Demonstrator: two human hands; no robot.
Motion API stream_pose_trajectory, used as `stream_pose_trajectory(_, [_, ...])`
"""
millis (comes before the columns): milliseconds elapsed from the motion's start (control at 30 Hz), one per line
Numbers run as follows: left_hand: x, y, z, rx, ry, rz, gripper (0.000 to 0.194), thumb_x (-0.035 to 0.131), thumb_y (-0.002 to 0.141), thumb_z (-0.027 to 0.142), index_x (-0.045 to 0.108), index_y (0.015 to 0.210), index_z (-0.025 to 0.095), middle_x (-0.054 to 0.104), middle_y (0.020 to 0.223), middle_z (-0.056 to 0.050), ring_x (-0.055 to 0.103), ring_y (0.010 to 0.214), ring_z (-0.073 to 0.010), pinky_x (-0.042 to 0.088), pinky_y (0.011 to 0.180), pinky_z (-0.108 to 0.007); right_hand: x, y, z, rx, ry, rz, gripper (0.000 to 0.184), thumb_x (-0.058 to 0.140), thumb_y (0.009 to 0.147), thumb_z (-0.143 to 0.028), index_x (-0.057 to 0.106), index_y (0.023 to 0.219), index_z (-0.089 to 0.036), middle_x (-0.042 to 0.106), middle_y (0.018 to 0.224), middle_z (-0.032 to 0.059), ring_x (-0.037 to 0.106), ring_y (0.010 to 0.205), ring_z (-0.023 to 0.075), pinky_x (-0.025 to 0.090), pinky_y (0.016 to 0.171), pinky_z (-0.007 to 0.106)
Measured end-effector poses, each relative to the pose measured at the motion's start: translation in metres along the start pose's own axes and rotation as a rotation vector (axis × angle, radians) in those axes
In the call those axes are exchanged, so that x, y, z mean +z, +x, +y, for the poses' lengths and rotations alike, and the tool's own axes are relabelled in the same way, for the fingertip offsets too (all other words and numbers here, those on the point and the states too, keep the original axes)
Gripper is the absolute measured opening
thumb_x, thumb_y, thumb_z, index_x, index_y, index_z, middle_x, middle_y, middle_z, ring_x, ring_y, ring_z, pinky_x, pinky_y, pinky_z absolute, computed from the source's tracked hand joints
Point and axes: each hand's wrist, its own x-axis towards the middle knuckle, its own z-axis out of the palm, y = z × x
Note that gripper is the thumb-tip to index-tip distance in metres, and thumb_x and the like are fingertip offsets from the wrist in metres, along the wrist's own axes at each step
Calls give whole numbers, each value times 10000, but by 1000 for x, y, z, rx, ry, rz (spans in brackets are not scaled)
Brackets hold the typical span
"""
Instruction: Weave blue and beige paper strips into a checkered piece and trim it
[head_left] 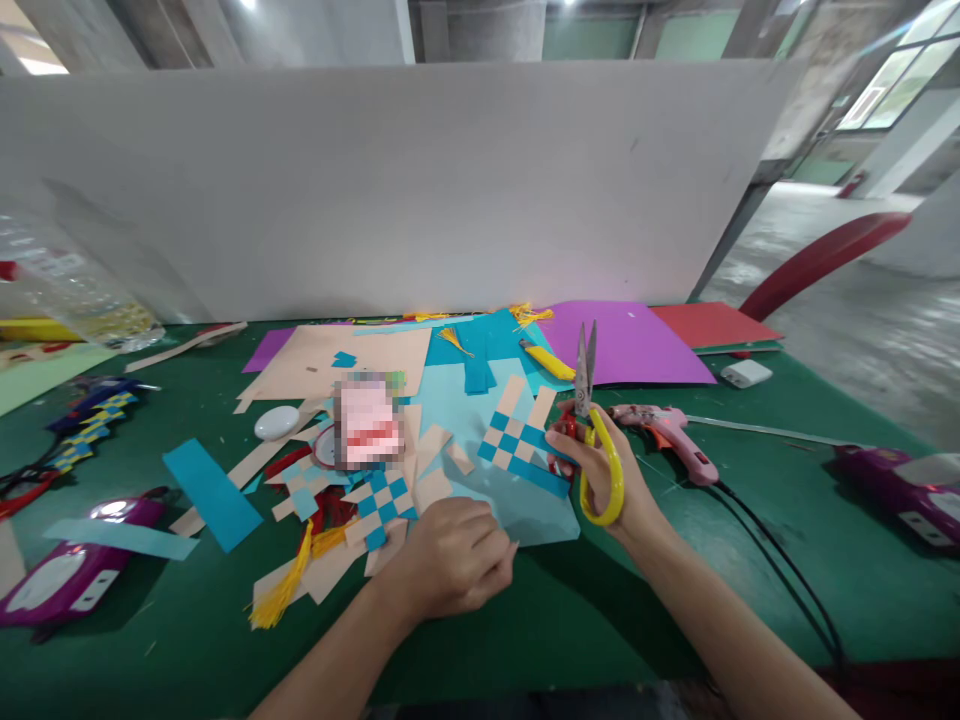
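In my right hand (609, 462) is a pair of scissors (616, 480) with yellow handles, its blades pointing up and slightly parted. Just left of that hand lies a blue and peach woven paper piece (513, 440) with loose strip ends, on a pale blue sheet (536, 515). A red item, partly hidden, shows behind my right fingers. My left hand (463, 558) is closed in a fist at the sheet's near edge; whatever its fingers may hold is hidden. Beside it on the left sits another checkered woven piece (384, 500).
A pink glue gun (679, 440) with a black cord lies right of my hands. A yellow cutter (549, 360) rests behind. Paper scraps, yellow tassels (281, 590) and a purple stapler-like device (82, 570) lie left. A white board (390, 190) stands at the back.
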Motion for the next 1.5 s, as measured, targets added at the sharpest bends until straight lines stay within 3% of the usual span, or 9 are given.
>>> stream_pose_trajectory(233, [1,-1,-1,-2,-31,-15,293,437,855,117,446,573,195,440,509,11,399,496,-136,308,480,-294,-1,-1,4,0,-10,-24,420,761,666,-367,507,975,-240,532,720,-55,499,471,77,390,423,221])
stream_pose_trajectory(1033, [5,0,0,-48,-15,-26,286,471,863,131,466,582,186,475,522,3,444,508,-132,352,492,-284,0,-1,2,1,-22,-5,404,761,663,-323,515,973,-240,528,731,-55,497,475,73,397,426,219])
stream_pose_trajectory(1133, [-1,12,0,-200,-36,43,193,506,871,139,527,683,174,586,650,-28,560,660,-159,455,618,-294,1,-2,1,2,-40,-9,389,761,664,-315,524,963,-239,534,741,-53,507,503,74,428,456,220])
stream_pose_trajectory(1200, [-9,24,-4,-340,-40,108,74,522,879,164,585,917,171,660,935,-78,590,980,-219,467,878,-381,1,-2,0,2,-43,-14,378,754,676,-316,524,966,-240,538,747,-50,519,532,79,431,463,213])
stream_pose_trajectory(1267, [-15,36,-12,-457,-17,157,287,529,897,232,525,1179,179,599,1195,-109,485,1202,-253,381,1028,-445,1,-2,-1,3,-30,-26,375,747,687,-317,519,975,-240,539,747,-50,506,526,73,423,456,207])
stream_pose_trajectory(1367, [-13,44,-29,-695,-125,135,511,515,911,376,372,1373,210,470,1376,-129,407,1288,-281,381,1027,-472,1,-2,-3,0,-31,-35,373,749,688,-309,517,971,-236,540,726,-52,474,495,65,407,438,205])
stream_pose_trajectory(1500, [4,41,-46,-1033,-589,69,643,498,877,533,334,1412,216,532,1304,-150,527,1171,-295,474,889,-434,1,-1,-3,7,-34,-28,375,760,679,-314,533,967,-236,554,739,-49,503,529,76,463,498,221])
